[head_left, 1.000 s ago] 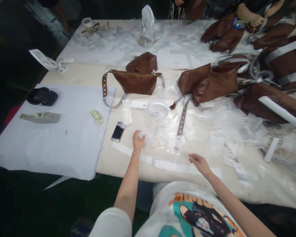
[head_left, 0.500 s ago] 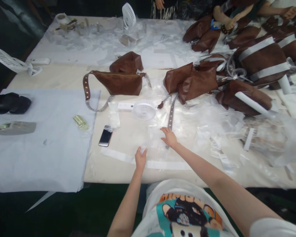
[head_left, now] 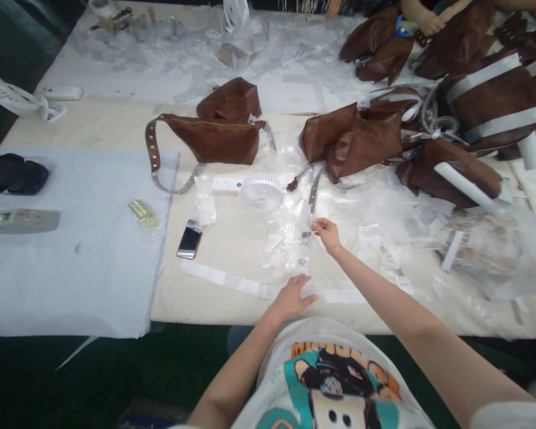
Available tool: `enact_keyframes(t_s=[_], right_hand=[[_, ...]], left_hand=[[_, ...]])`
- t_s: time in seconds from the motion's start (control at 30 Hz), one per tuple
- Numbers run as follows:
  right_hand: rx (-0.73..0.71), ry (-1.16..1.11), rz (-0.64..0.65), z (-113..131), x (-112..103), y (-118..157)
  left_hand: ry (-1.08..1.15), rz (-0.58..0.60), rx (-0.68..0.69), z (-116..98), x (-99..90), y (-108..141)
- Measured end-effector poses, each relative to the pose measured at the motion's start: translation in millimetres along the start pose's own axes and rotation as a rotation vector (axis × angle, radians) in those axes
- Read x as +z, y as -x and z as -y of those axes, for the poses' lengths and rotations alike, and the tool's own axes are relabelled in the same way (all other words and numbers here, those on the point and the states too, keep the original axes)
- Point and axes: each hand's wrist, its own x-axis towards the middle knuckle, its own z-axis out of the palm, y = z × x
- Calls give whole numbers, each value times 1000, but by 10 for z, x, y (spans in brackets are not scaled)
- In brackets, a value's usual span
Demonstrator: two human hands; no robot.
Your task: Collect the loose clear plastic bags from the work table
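Note:
My right hand (head_left: pixel 327 235) is closed in a pinch at the edge of a clear plastic bag (head_left: pixel 286 238), just below a brown strap with metal eyelets (head_left: pixel 313 195). The bag lies over part of that strap, and glare blurs its outline. Nearer to my body, my left hand (head_left: pixel 293 297) is open, fingers spread, over the white paper strip (head_left: pixel 232 281) at the table's front. Above the bag rests a white handheld fan (head_left: pixel 262 192). A brown bag with a gold zip (head_left: pixel 218 140) lies farther back, its eyelet strap curling left.
Brown bags (head_left: pixel 364 143) crowd the right side, some with white wrapping strips. A phone (head_left: pixel 190 239) lies left of the plastic. White sheets (head_left: pixel 71 268) cover the left of the table, with a yellow-green packet (head_left: pixel 143 213) on them. A co-worker's hands (head_left: pixel 431 24) handle bags at the far right.
My left hand has moved right and toward my body, its fingers now spread. My right hand has shifted slightly right and gone from spread to a pinch. The plastic looks more crumpled.

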Motion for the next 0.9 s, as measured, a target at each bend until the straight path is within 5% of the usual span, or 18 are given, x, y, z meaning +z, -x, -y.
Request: enact_keyframes(t_s=[0.27,0.47,0.7,0.9], right_hand=[[240,-233,-211,-327,-470,535],[411,-325,-342,-538,-494,610],[393,-348,-314,-459,-468,671],[336,-347,-174,-155,-308,806]], left_hand=[[-241,-494,-119,114,-798,-772],[-119,-552,-122,265,-821,-1183],[276,-703,-196,519,-1123,-950],[675,-670,-202,467,-1166,-554]])
